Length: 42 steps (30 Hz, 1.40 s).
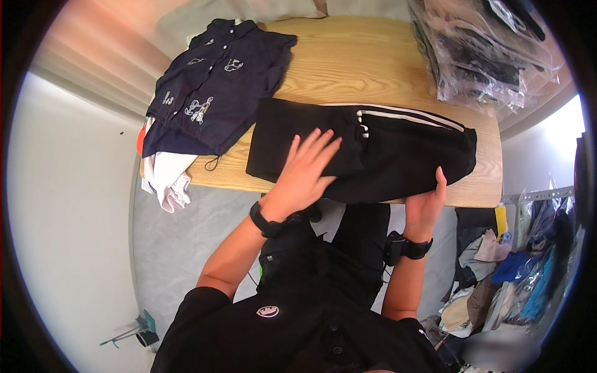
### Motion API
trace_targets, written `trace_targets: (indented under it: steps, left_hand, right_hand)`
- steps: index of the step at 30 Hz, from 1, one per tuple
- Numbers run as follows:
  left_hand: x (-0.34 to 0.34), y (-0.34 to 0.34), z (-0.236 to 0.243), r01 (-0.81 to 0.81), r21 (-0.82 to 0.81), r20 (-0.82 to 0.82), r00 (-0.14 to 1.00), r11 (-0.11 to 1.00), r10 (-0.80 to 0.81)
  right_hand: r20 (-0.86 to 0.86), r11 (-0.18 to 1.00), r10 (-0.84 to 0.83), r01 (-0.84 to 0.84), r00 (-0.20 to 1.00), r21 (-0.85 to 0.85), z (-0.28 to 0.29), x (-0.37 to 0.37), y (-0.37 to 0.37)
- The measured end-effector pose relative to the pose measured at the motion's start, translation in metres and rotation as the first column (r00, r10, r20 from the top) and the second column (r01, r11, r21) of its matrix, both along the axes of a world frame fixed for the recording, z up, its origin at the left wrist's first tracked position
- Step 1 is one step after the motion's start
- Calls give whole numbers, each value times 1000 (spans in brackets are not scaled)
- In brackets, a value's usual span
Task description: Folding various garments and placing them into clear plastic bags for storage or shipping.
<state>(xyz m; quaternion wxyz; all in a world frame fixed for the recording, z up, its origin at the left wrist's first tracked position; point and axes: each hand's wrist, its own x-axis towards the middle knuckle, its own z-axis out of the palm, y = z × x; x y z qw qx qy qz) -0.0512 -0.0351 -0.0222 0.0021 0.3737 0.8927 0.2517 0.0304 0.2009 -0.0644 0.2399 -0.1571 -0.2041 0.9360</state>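
Black track pants [398, 155] with white side stripes and white drawstring ends lie folded lengthwise on the wooden table [348, 56], close to its near edge. My left hand [305, 177] rests flat on their left part, fingers spread. At the near edge, toward the right end, my right hand [425, 208] grips the pants; its thumb shows on top, and its other fingers are hidden under the cloth. To the left, a dark navy button shirt [217, 81] with light embroidered figures lies spread over other garments.
A white garment [169, 177] hangs over the table's left edge. Clear-bagged folded clothes [479, 56] are stacked at the far right corner. Below on the right, loose clothes [482, 261] are heaped beside a metal rack [547, 194]. A pale wall [68, 186] stands at the left.
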Motion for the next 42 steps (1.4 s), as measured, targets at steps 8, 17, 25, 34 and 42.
trace_targets:
  steps: [8, 17, 25, 34, 42]
  left_hand:
    - [9, -1, -11, 63, -67, -162, 984, 996, -73]
    - [71, -62, -17, 175, 145, 13, 984, 974, -179]
    - [33, -94, 30, -236, 483, 10, 965, 843, 264]
    - [-15, -63, 10, -247, 170, -253, 925, 954, 284]
    - [-16, -80, -5, -337, 72, -119, 932, 939, 343]
  right_hand:
    - [121, 923, -163, 108, 979, 370, 35, -11, -28]
    - [181, -786, 101, -33, 978, 617, 51, -58, -150]
    - [109, -768, -72, -125, 991, 628, 90, -62, -139]
    - [165, -596, -201, -254, 966, 762, 72, -63, -116]
    - [145, -370, 41, -120, 989, 921, 42, -36, -69]
